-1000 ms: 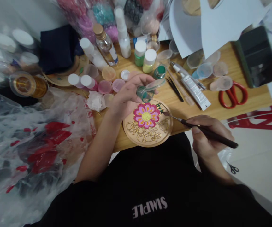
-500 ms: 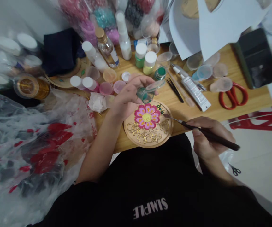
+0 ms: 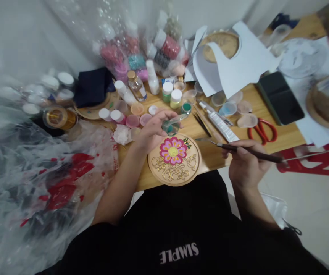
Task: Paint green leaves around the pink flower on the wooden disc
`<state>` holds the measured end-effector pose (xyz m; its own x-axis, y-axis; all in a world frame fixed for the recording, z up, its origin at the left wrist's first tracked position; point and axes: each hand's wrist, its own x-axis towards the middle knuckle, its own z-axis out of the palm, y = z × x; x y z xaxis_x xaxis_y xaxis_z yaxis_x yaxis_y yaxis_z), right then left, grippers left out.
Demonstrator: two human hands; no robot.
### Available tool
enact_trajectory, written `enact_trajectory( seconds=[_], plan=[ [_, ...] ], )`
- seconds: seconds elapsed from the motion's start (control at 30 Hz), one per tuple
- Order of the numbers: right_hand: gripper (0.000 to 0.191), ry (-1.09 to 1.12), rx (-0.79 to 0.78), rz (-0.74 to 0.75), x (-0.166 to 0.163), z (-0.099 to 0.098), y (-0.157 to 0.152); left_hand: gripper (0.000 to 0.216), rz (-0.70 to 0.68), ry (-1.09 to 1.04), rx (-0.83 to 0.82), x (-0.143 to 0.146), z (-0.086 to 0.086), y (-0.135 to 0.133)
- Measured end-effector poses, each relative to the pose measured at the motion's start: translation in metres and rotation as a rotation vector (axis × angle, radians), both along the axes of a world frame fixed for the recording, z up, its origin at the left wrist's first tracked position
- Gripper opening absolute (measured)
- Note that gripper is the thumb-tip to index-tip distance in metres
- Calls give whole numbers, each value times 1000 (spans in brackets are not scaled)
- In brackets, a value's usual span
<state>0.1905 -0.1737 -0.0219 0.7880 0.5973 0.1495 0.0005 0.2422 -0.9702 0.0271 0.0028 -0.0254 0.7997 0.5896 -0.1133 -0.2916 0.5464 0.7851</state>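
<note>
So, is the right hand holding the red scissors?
No, the right hand holds a dark-handled tool, while the red scissors lie on the table.

Your black shirt (image 3: 176, 214): "SIMPLE" across the front, pale capitals, upside down from this view. Fine print on your white tube (image 3: 223, 126), label on the corked bottle (image 3: 137, 87): both too small to read.

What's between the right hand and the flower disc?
In the head view, the dark-handled tool's metal end reaches from the right hand toward the flower disc, above the tabletop.
</note>
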Motion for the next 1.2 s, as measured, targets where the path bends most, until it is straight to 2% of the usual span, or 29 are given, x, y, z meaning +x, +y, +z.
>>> enact_trajectory(
  seconds=[0.17,0.27,0.4,0.57,0.67,0.87,1.03,1.2],
  plan=[
    [11,92,37,98,1,8,-4,45,-58,-65,53,1,-7,-1],
    [14,122,140,181,5,23,2,46,-81,-169,111,3,-2,0],
    [12,4,311,244,6,56,11,30,-76,-161,154,3,30,-10],
    [6,-275,299,229,-6,88,3,35,56,-115,114,-1,77,-45],
    [6,-414,267,255,-9,92,-4,34,65,-106,110,-4,93,-64],
    [6,-533,252,329,-7,92,-13,38,98,-103,150,-10,108,-86],
    [5,-512,275,327,-11,91,-17,39,92,-141,137,-8,114,-94],
    [9,-362,348,318,-15,90,-17,40,105,-178,113,-6,113,-98]
  ],
)
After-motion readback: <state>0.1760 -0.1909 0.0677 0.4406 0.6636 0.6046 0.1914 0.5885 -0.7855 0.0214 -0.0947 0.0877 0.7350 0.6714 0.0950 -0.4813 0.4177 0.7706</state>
